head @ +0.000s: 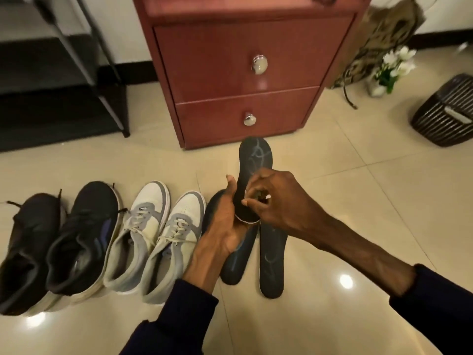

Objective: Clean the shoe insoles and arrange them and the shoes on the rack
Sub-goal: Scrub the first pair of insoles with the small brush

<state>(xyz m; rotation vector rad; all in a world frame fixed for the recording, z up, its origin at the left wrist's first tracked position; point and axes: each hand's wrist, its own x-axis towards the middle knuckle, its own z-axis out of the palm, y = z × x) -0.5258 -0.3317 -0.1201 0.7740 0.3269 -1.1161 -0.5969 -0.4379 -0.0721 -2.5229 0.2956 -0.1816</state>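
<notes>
My left hand (pixel 225 226) grips the heel end of a dark insole (pixel 254 160) held upright above the floor. My right hand (pixel 271 198) is curled against the insole's face, fingers pinched on a small whitish thing that I cannot make out. Two more dark insoles lie flat on the tiles beneath, one (pixel 236 262) under my left wrist and one (pixel 272 260) to its right. Left of them stand a pair of white and grey sneakers (pixel 156 239) and a pair of black shoes (pixel 58 247), toes pointing away. The black shoe rack (pixel 76 60) stands at the far left.
A red-brown cabinet with two drawers (pixel 245 73) stands straight ahead. At the right are white flowers (pixel 391 67), a patterned bag (pixel 378 34) against the wall and a dark ribbed bin (pixel 445 111). The floor is glossy beige tile (pixel 358 226).
</notes>
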